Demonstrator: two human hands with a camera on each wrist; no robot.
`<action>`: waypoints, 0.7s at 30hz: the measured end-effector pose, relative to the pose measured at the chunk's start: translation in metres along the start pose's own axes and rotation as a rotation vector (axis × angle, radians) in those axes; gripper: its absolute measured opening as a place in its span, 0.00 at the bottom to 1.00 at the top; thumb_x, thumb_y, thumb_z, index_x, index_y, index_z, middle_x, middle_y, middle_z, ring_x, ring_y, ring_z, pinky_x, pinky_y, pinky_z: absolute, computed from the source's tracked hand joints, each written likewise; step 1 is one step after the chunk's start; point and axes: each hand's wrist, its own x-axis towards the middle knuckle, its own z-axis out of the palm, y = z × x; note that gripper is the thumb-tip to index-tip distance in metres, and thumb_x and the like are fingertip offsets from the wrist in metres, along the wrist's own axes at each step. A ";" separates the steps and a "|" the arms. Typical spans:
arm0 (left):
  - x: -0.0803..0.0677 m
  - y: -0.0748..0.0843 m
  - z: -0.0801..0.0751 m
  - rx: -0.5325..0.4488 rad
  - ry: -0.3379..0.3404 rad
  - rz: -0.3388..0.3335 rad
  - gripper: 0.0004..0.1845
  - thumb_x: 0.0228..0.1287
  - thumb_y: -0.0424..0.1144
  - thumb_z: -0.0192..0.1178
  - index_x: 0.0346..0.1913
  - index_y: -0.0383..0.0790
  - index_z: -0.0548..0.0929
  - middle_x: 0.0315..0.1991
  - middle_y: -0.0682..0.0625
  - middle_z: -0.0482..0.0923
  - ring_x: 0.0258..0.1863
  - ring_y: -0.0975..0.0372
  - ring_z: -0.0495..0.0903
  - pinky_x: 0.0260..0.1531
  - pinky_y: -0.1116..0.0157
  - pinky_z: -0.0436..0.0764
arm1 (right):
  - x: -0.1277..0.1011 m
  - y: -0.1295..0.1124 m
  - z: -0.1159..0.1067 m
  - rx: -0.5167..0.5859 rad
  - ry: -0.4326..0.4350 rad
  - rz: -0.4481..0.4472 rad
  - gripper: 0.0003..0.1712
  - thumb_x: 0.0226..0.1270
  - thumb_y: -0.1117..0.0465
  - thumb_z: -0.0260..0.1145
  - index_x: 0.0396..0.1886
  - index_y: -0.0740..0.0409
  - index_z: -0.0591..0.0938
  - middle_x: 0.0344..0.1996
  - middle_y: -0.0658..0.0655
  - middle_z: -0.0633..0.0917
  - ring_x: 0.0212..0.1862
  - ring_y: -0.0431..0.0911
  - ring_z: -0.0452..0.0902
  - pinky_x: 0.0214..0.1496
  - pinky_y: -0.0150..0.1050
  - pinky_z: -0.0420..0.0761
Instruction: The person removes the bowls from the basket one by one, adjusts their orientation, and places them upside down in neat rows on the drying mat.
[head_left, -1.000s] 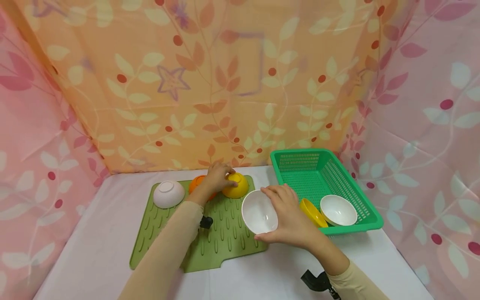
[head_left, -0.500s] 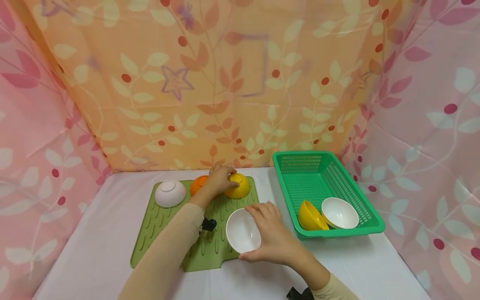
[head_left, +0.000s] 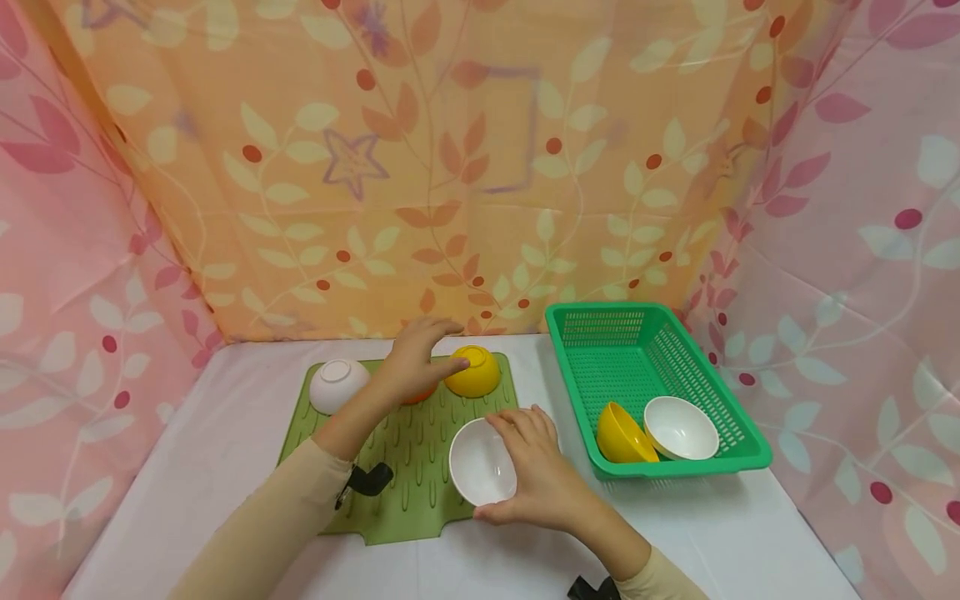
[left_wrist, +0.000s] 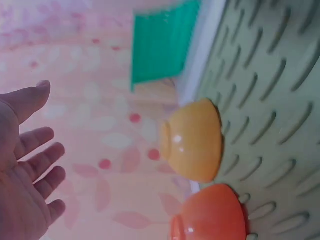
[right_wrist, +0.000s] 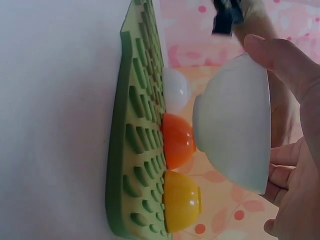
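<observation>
At frame centre, the right hand (head_left: 551, 479) curls fingers and thumb around a tilted white bowl (head_left: 482, 462) above the green mat (head_left: 420, 492). The left hand (head_left: 416, 358), fingers spread and empty, hovers beside the yellow bowl (head_left: 474, 372).

Glossy smooth plastic white bowl (head_left: 482, 461) & yellow bowl (head_left: 473, 372), matt ribbed rubbery green mat (head_left: 420, 492), perforated plastic basket (head_left: 660, 350), printed cloth backdrop (head_left: 450, 167).
</observation>
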 end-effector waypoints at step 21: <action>-0.132 0.028 0.017 -0.284 -0.055 -0.292 0.32 0.61 0.56 0.72 0.67 0.59 0.77 0.69 0.56 0.74 0.72 0.50 0.67 0.66 0.36 0.67 | 0.003 0.017 0.010 -0.079 0.096 -0.031 0.69 0.34 0.31 0.85 0.75 0.57 0.68 0.67 0.56 0.71 0.69 0.51 0.63 0.79 0.60 0.46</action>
